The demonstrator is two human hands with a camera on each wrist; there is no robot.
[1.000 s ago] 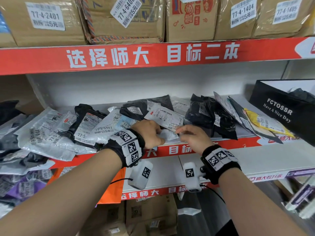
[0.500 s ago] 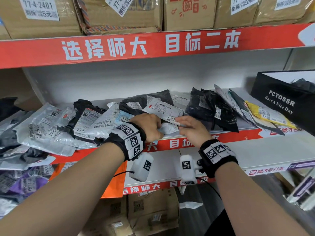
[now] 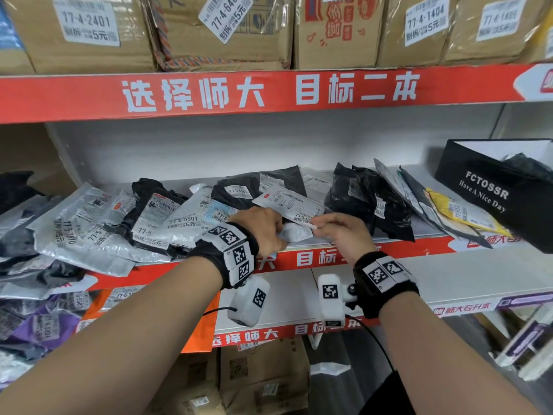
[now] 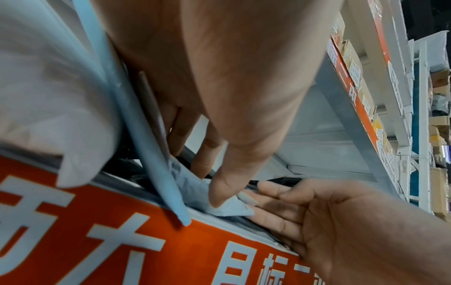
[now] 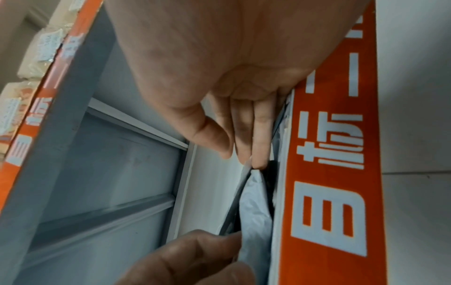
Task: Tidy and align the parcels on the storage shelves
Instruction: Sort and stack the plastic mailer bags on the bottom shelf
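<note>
A flat white parcel point(image 3: 289, 205) with a printed label lies at the front of the middle shelf point(image 3: 425, 245), over a small crumpled grey-white bag point(image 3: 294, 233). My left hand point(image 3: 279, 233) grips the bag from the left; its thumb point(image 4: 219, 194) presses on the bag's corner point(image 4: 231, 209). From the right, my right hand point(image 3: 317, 230) pinches the labelled parcel's near corner. Its thumb point(image 5: 214, 140) and fingers point(image 5: 258, 146) close on the thin edge above the grey bag point(image 5: 253, 212). Black and grey mailer bags point(image 3: 89, 223) lie overlapping on the left of the shelf.
Black bags point(image 3: 371, 202) and slanted flat mailers point(image 3: 419, 205) lie to the right, then a black paper bag point(image 3: 490, 193). Cardboard boxes point(image 3: 83, 31) fill the shelf above. More parcels point(image 3: 39, 319) sit on the lower shelf left, boxes point(image 3: 263, 375) below.
Both hands stay at the same parcel at the shelf front. My right hand has shifted slightly left and up and now pinches the labelled parcel's corner.
</note>
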